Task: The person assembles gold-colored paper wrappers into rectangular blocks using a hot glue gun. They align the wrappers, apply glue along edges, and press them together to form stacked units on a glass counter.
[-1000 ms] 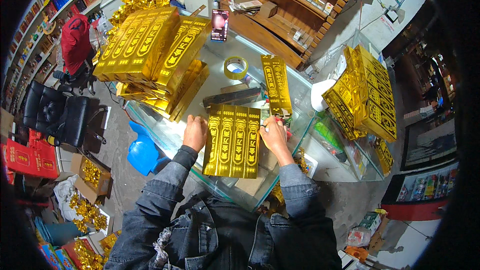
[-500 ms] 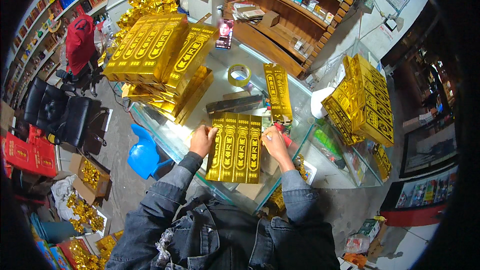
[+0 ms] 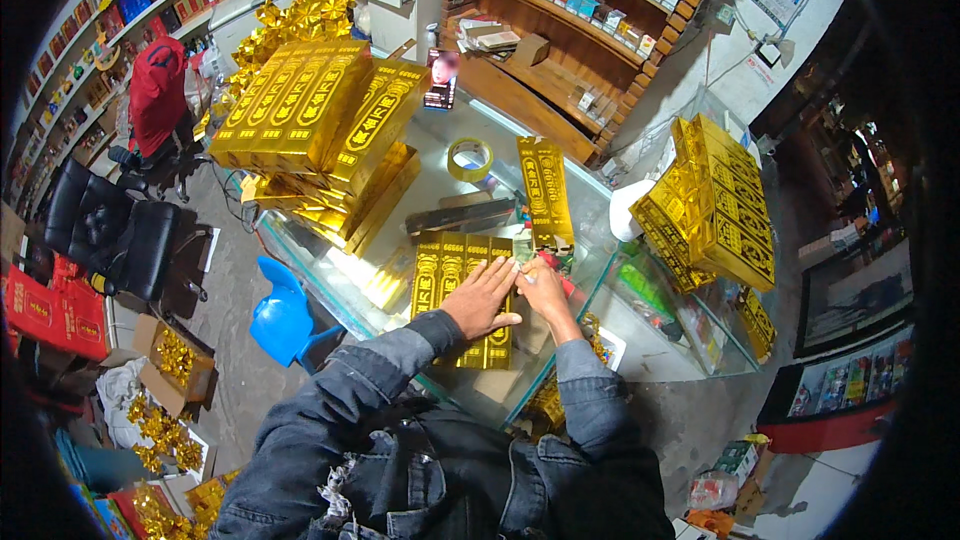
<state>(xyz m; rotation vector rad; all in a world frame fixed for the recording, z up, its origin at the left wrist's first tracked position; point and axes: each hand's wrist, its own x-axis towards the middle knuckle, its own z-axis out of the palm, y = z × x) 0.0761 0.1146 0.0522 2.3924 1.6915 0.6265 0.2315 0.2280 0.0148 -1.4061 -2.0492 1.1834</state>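
A row of narrow gold boxes with black print [image 3: 426,280] lies side by side in front of me on the glass counter [image 3: 325,275]. My left hand [image 3: 482,298] rests flat across them, fingers stretched out and palm down. At their upper right edge, my right hand [image 3: 543,290] has its fingers pinched together around something small and whitish, which they mostly hide. The fingertips of both hands nearly meet there. Just beyond the right hand lies another long gold box or flat gold piece [image 3: 545,190]. A dark flat bar [image 3: 460,218] lies behind the row.
Gold boxes are piled high [image 3: 290,105] at the back left, beside a roll of tape [image 3: 453,162] and a lit phone [image 3: 441,80]. More gold boxes [image 3: 730,200] stand at the right. A blue plastic stool [image 3: 280,315] and a black chair [image 3: 110,230] are left of the counter.
My left hand has moved from the row's left edge to lie flat on top of it, toward the right. My right hand stays at the upper right edge, now angled inward.
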